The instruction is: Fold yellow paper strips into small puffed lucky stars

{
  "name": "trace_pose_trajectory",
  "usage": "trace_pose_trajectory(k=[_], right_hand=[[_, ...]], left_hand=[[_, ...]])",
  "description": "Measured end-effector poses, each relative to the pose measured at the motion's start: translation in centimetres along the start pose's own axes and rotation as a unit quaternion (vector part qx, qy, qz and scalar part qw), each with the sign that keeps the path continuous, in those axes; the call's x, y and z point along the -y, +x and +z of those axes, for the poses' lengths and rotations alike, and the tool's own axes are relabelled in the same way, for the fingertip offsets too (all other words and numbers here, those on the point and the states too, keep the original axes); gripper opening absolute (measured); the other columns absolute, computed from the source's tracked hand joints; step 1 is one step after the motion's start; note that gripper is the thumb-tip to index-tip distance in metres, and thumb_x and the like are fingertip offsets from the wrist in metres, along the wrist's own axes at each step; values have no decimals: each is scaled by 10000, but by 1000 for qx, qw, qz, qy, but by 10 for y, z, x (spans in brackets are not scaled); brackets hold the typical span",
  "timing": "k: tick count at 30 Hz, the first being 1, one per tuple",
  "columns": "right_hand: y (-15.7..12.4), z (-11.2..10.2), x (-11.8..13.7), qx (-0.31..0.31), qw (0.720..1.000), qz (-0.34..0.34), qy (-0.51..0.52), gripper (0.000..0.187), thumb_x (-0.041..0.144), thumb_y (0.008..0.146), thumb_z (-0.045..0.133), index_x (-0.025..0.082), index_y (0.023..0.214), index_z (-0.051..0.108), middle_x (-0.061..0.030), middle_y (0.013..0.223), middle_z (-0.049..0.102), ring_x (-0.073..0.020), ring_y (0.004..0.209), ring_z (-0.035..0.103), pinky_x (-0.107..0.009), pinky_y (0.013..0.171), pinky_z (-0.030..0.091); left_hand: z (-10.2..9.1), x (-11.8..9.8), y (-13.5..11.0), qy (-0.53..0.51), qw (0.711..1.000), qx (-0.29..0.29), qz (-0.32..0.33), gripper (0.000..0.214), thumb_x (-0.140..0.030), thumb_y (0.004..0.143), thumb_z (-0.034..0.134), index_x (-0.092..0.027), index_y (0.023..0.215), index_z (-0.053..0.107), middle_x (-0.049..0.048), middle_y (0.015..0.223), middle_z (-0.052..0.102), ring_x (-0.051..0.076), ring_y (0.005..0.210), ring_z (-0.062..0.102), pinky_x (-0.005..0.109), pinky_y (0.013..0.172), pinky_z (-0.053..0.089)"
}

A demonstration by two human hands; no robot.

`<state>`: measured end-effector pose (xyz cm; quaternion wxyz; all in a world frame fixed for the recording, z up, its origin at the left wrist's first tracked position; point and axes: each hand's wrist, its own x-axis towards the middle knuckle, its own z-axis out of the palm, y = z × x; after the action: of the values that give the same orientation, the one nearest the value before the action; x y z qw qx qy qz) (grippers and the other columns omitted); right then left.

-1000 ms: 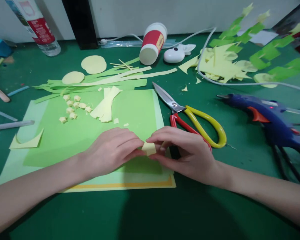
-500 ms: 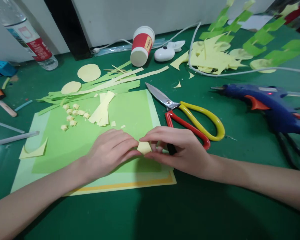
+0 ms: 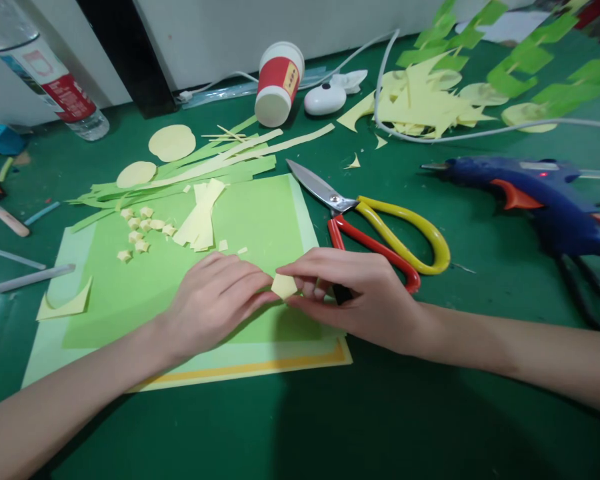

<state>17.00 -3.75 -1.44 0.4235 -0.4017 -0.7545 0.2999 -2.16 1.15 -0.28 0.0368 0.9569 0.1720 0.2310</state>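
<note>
Between my two hands is a small pale yellow folded paper pentagon (image 3: 285,287). My left hand (image 3: 219,303) pinches its left side, and my right hand (image 3: 355,293) grips its right edge between thumb and fingers. Both hands are above the stack of green paper sheets (image 3: 190,313). Several little folded paper stars (image 3: 141,246) lie on the sheets beyond my left hand, beside a crossed bundle of pale yellow paper strips (image 3: 200,219). Scissors (image 3: 335,201) with one yellow and one red handle lie just past my right hand, their blades pointing away to the left.
A blue hot glue gun (image 3: 545,187) is at the right with a small red light. Long paper strips (image 3: 220,160), a tipped paper cup (image 3: 279,83), a white cable (image 3: 460,137), yellow paper scraps (image 3: 425,100) and a plastic bottle (image 3: 55,80) occupy the far side.
The view has shifted slightly. The pentagon stays between both hands, turned a little, with the fingers in nearly the same grip.
</note>
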Motion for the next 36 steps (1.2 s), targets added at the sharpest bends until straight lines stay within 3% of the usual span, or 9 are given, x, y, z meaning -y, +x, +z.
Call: trace_pose_trajectory(k=[5, 9, 11, 15, 18, 24, 28, 36], right_hand=[[-1, 2, -3, -6, 1000, 12, -2, 199, 52, 736, 586, 11, 925, 627, -54, 652, 597, -91, 546, 535, -213, 509, 488], [-2, 3, -3, -21, 1000, 12, 6, 204, 52, 733, 593, 45, 933, 632, -47, 671, 607, -85, 563, 538, -197, 513, 483], [-4, 3, -1, -30, 999, 10, 8, 222, 49, 739, 587, 86, 954, 628, -37, 689, 611, -78, 576, 539, -181, 512, 477], [-5, 2, 3, -36, 999, -9, -4, 261, 41, 741, 582, 148, 977, 615, -21, 715, 616, -70, 601, 548, -163, 534, 475], [-5, 2, 4, -31, 999, -22, -7, 265, 44, 756, 565, 161, 991, 602, -22, 739, 617, -69, 622, 551, -163, 560, 479], [-6, 2, 6, -8, 1000, -22, 17, 241, 41, 762, 555, 132, 981, 601, -42, 748, 621, -75, 615, 554, -176, 555, 485], [-4, 2, 9, 0, 996, 40, 79, 232, 62, 777, 530, 148, 980, 601, -46, 787, 638, -80, 637, 589, -170, 531, 506], [-5, 4, 15, -27, 973, 134, 188, 194, 54, 750, 556, 181, 896, 574, 25, 713, 614, -57, 578, 615, -115, 488, 520]], left_hand=[[2, -1, 1, -23, 999, 19, -35, 94, -211, 784, 586, -118, 794, 579, 32, 702, 653, 126, 635, 557, 248, 585, 411], [-2, -7, 5, -156, 973, 64, -156, 85, -201, 818, 536, -137, 788, 583, 0, 693, 623, 92, 637, 541, 211, 600, 416], [-5, -12, 8, -257, 933, 64, -245, 59, -200, 815, 537, -158, 814, 577, -22, 712, 611, 69, 636, 545, 174, 590, 429], [-8, -20, 12, -439, 816, 37, -374, 66, -197, 790, 568, -193, 856, 560, -50, 752, 601, 44, 666, 568, 126, 607, 464], [-7, -23, 13, -481, 776, 29, -407, 20, -185, 777, 584, -179, 782, 565, -53, 715, 593, 34, 640, 561, 114, 598, 461], [-6, -21, 10, -470, 781, 22, -411, 58, -191, 744, 624, -158, 751, 577, -21, 710, 609, 68, 637, 563, 164, 594, 462], [-5, -21, 10, -478, 787, 8, -391, 33, -163, 741, 625, -166, 749, 594, -34, 692, 601, 49, 624, 541, 143, 587, 447], [-5, -21, 10, -498, 767, -8, -404, 24, -185, 740, 625, -171, 758, 619, -24, 735, 643, 61, 647, 578, 146, 586, 462]])
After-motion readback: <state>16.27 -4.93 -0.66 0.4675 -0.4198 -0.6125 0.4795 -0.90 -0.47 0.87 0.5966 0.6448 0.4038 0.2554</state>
